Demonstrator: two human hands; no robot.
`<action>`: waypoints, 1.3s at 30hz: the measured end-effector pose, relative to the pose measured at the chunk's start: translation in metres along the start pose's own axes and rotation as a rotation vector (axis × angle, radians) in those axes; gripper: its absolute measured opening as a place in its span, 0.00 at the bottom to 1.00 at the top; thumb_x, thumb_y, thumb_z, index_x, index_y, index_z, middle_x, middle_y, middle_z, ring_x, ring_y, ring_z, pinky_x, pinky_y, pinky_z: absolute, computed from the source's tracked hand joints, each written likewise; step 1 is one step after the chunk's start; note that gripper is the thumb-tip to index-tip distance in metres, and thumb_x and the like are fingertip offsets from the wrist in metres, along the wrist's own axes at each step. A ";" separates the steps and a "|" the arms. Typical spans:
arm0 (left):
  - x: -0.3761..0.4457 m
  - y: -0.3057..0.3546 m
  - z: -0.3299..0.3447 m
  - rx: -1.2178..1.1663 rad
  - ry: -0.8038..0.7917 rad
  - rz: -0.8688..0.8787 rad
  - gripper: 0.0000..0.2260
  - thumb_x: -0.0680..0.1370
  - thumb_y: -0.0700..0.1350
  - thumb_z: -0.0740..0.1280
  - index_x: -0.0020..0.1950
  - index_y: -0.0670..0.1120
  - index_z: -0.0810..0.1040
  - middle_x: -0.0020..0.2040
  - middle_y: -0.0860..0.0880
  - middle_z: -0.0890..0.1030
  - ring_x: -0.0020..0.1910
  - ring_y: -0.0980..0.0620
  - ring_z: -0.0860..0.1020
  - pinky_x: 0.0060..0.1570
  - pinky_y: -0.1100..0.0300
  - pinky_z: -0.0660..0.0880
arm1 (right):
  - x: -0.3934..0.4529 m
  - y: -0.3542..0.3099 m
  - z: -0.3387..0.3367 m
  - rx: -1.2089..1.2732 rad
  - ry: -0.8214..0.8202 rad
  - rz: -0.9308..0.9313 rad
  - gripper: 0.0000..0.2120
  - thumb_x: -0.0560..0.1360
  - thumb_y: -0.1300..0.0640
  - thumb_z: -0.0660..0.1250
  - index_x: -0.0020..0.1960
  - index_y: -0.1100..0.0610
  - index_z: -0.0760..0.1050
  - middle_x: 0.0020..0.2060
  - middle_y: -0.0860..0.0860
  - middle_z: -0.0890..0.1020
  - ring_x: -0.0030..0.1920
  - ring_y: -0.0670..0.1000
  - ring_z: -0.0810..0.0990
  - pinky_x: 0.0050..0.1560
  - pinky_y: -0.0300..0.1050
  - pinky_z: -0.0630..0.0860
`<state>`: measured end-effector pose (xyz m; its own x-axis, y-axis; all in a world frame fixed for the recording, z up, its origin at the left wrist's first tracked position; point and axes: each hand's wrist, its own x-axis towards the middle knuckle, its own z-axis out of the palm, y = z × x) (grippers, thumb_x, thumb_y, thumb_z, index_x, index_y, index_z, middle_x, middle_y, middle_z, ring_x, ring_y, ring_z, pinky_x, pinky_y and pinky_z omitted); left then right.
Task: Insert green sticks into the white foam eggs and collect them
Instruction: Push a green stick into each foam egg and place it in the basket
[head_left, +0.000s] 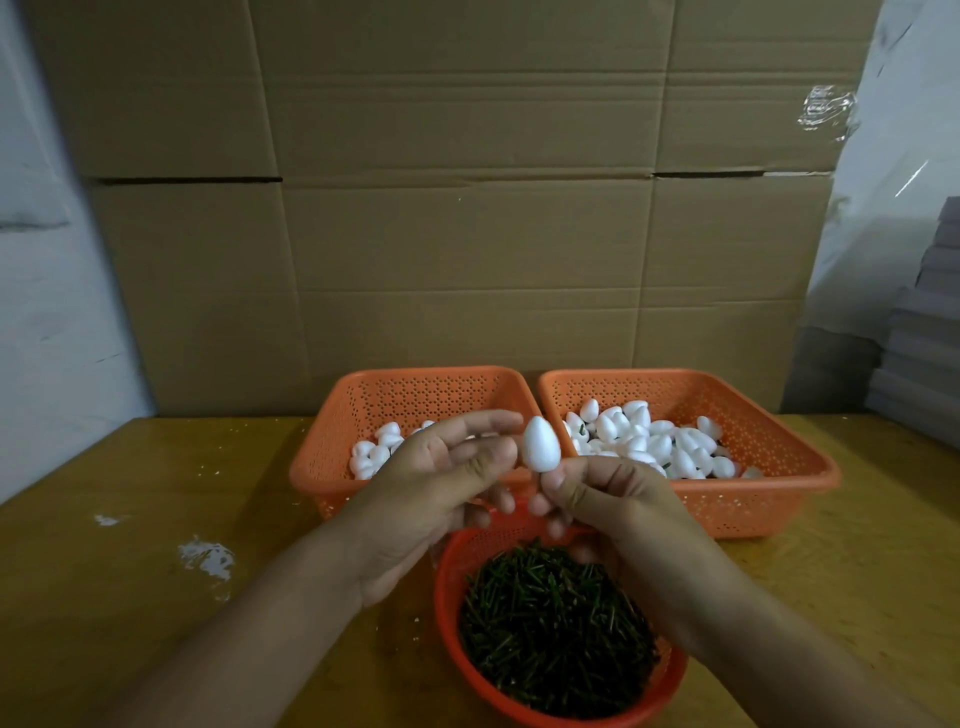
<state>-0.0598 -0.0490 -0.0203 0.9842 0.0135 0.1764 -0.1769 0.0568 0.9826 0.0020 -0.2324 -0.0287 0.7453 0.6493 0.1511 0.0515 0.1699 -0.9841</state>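
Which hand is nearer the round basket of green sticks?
Right. The right hand sits over the far rim of the round basket, pinching something under the foam egg. The left hand is up and left of it.

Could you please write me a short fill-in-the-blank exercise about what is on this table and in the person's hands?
1. The foam egg held up between the hands is ____ in colour.
2. The round basket nearest the person is filled with green ____.
3. The fuller pile of eggs lies in the ____ rectangular basket.
4. The right hand and left hand are raised above the ____ table.

Missing words: white; sticks; right; wooden
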 end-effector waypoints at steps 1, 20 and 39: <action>0.000 0.000 0.000 -0.021 0.030 -0.001 0.17 0.74 0.54 0.73 0.62 0.53 0.81 0.57 0.49 0.85 0.40 0.56 0.80 0.38 0.64 0.77 | 0.001 0.000 -0.001 0.013 0.045 -0.013 0.07 0.69 0.51 0.71 0.39 0.53 0.84 0.36 0.51 0.83 0.33 0.43 0.77 0.30 0.34 0.70; 0.005 -0.002 -0.004 -0.050 0.158 -0.033 0.11 0.81 0.41 0.65 0.53 0.55 0.84 0.53 0.48 0.86 0.38 0.55 0.80 0.35 0.63 0.76 | 0.018 -0.031 -0.101 -0.351 0.772 -0.002 0.10 0.77 0.52 0.70 0.41 0.56 0.82 0.37 0.53 0.85 0.36 0.50 0.81 0.40 0.48 0.77; 0.016 0.005 -0.032 0.074 0.358 0.054 0.09 0.81 0.40 0.66 0.56 0.51 0.82 0.51 0.48 0.86 0.36 0.55 0.81 0.33 0.63 0.77 | -0.003 -0.012 -0.033 -1.297 -0.624 0.015 0.26 0.73 0.38 0.70 0.69 0.32 0.68 0.71 0.31 0.67 0.66 0.31 0.66 0.56 0.24 0.65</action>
<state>-0.0454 -0.0170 -0.0146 0.9078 0.3635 0.2091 -0.2147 -0.0254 0.9764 0.0212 -0.2604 -0.0201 0.3608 0.9154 -0.1787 0.8569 -0.4010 -0.3239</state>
